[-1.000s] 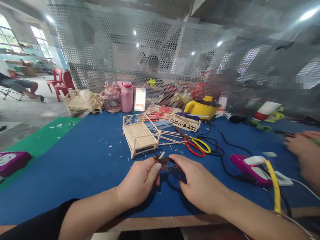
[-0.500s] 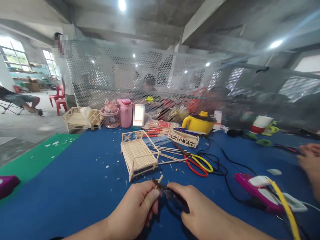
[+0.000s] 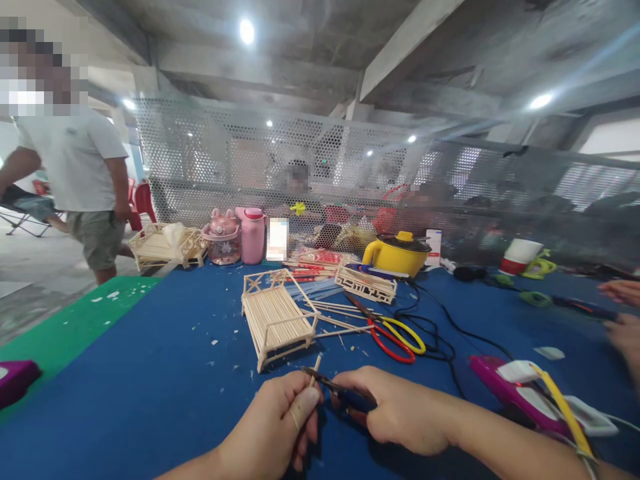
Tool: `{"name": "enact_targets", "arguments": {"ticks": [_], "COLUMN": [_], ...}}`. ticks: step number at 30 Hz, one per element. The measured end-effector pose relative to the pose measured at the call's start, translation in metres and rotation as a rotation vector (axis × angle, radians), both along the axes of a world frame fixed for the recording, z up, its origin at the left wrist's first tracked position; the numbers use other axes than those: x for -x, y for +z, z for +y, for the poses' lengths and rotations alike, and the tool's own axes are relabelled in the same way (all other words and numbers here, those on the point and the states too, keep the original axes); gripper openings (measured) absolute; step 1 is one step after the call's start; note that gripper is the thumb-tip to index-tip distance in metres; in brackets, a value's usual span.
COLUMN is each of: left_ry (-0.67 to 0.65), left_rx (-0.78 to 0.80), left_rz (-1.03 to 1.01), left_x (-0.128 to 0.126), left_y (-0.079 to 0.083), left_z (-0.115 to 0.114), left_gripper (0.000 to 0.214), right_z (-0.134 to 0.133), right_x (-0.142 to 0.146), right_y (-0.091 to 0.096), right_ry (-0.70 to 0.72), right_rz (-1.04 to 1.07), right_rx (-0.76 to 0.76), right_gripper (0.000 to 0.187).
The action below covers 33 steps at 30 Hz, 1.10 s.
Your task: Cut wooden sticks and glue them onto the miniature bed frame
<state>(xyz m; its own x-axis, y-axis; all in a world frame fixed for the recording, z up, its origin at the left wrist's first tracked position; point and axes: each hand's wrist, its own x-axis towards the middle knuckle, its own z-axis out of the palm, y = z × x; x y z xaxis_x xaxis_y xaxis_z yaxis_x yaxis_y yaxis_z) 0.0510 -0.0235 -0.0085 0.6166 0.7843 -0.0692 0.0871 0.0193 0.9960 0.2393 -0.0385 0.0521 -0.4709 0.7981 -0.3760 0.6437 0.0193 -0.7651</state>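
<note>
Near the table's front edge, my left hand (image 3: 280, 420) is closed, pinching a thin wooden stick (image 3: 317, 364) between thumb and fingers. The stick's tip pokes up above the thumb. My right hand (image 3: 400, 410) is wrapped round the dark handles of a pair of cutters (image 3: 350, 398). Their narrow jaws lie across the stick, close to my left fingertips; whether they bite into it I cannot tell. Just beyond my hands stands a small bed-shaped frame of wooden sticks (image 3: 280, 317). Scissors with red and yellow handles (image 3: 395, 340) rest to its right, beside loose sticks (image 3: 343, 313).
A purple power strip (image 3: 520, 393) with a yellow cable lies at right, near another person's hands (image 3: 623, 327). Along the back are a pink bottle (image 3: 253, 237), a yellow pot (image 3: 403, 253), a stick tray (image 3: 367, 283) and another stick model (image 3: 165, 245). A person (image 3: 80, 160) stands beyond the left edge.
The cutters have tilted slightly in my right hand, their jaws still at the stick. At left, the person in a white shirt is much nearer. My left hand keeps its pinch.
</note>
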Motion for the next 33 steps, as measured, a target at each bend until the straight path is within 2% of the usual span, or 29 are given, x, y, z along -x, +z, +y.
{"name": "enact_targets", "arguments": {"ticks": [3, 7, 9, 11, 16, 19, 21, 22, 25, 27, 30, 33], "left_ry": [-0.013, -0.002, 0.046, 0.092, 0.151, 0.129, 0.142, 0.171, 0.305, 0.353, 0.373, 0.379], "left_rx": [-0.025, 0.009, 0.057, 0.094, 0.093, 0.119, 0.118, 0.109, 0.070, 0.070, 0.095, 0.092], "left_rz": [-0.007, -0.014, -0.008, 0.011, 0.054, 0.057, 0.010, -0.025, -0.099, -0.104, -0.073, -0.049], "left_x": [0.001, -0.001, -0.002, -0.002, 0.001, 0.001, 0.001, 0.001, 0.003, 0.005, 0.008, 0.008], "left_y": [0.000, -0.003, -0.004, -0.003, 0.004, 0.005, 0.004, 0.003, 0.003, 0.005, 0.005, 0.002], "left_z": [0.000, 0.002, 0.004, 0.006, 0.002, -0.004, -0.004, -0.002, 0.007, 0.014, 0.021, 0.022], "left_gripper": [0.043, 0.042, 0.041, 0.039, 0.043, 0.049, 0.050, 0.048, 0.042, 0.040, 0.041, 0.043], "right_z": [0.006, 0.006, 0.001, -0.007, -0.017, -0.015, -0.014, -0.014, -0.012, -0.007, 0.009, 0.025], "right_x": [-0.005, -0.006, -0.001, 0.008, 0.019, 0.010, 0.001, -0.003, -0.010, -0.011, -0.012, -0.014], "right_y": [-0.003, -0.004, -0.001, 0.000, -0.010, -0.013, -0.010, -0.009, -0.010, -0.016, -0.023, -0.023], "right_ry": [0.014, 0.006, -0.009, -0.052, -0.244, -0.377, -0.401, -0.392, -0.342, -0.318, -0.222, -0.099], "right_rz": [0.043, 0.047, 0.019, -0.047, -0.373, -0.491, -0.370, -0.267, 0.074, 0.247, 0.380, 0.444], "right_rx": [0.160, 0.169, 0.047, -0.166, -0.597, -0.701, -0.570, -0.421, 0.195, 0.523, 0.784, 0.934], "right_gripper": [0.041, 0.042, 0.040, 0.038, 0.043, 0.049, 0.045, 0.043, 0.043, 0.047, 0.049, 0.054]}}
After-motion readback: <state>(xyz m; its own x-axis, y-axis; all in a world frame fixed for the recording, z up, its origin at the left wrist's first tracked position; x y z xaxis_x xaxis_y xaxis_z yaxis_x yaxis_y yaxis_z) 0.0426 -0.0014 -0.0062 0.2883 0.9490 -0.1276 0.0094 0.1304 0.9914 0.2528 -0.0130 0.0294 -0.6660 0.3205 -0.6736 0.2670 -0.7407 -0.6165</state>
